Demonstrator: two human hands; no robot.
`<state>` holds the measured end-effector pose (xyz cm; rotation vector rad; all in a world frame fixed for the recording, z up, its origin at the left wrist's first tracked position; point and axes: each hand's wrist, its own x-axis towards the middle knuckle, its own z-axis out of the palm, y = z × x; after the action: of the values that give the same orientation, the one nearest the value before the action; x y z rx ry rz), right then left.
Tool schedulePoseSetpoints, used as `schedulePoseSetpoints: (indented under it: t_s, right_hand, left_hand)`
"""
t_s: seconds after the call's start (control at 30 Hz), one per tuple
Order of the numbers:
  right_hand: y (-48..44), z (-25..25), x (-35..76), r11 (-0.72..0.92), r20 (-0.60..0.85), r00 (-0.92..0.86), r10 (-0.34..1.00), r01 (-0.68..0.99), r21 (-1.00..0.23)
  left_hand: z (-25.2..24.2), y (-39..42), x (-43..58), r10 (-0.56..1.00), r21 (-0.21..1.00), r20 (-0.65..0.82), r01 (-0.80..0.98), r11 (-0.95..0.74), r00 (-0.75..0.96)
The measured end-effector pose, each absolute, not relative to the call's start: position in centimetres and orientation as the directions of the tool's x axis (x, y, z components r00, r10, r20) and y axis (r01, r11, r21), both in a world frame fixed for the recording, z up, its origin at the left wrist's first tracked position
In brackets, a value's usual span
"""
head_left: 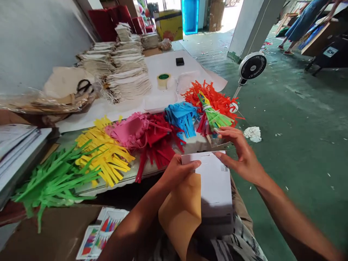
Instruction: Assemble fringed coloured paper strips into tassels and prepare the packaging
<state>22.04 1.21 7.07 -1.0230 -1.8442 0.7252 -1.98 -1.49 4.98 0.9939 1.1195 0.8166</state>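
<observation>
My left hand (181, 170) grips the top left corner of a white card stack or flat box (213, 185) on my lap, its thumb lying on top. A tan paper sheet (182, 214) curls out beneath that hand, over the left part of the white surface. At the top right corner, my right hand (239, 152) has its thumb at the white edge and its fingers spread apart. Just beyond those fingers lies a tied multicoloured tassel bundle (214, 114).
Fringed paper in green (59, 177), yellow (106, 156), pink (130, 130), dark red (157, 141), blue (183, 116) and orange-red (209, 94) lines the table edge. Behind are paper stacks (127, 69) and a tape roll (164, 81). A fan (252, 66) stands right; a person (304, 21) is farther off.
</observation>
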Motion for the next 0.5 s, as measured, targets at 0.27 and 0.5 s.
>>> schedulePoseSetpoints:
  t_s: [0.27,0.5]
  right_hand:
    - [-4.7,6.3,22.9,0.336,0.207,-0.321,0.924,0.427,-0.839]
    - [-4.1,5.1,22.1,0.316,0.2,-0.284,0.938,0.454,-0.833]
  left_hand:
    - [3.3,-2.3,-1.2,0.892,0.928,-0.361,0.009,0.373,0.274]
    - [3.5,-2.3,-0.3,0.878,0.928,-0.359,0.021,0.372,0.316]
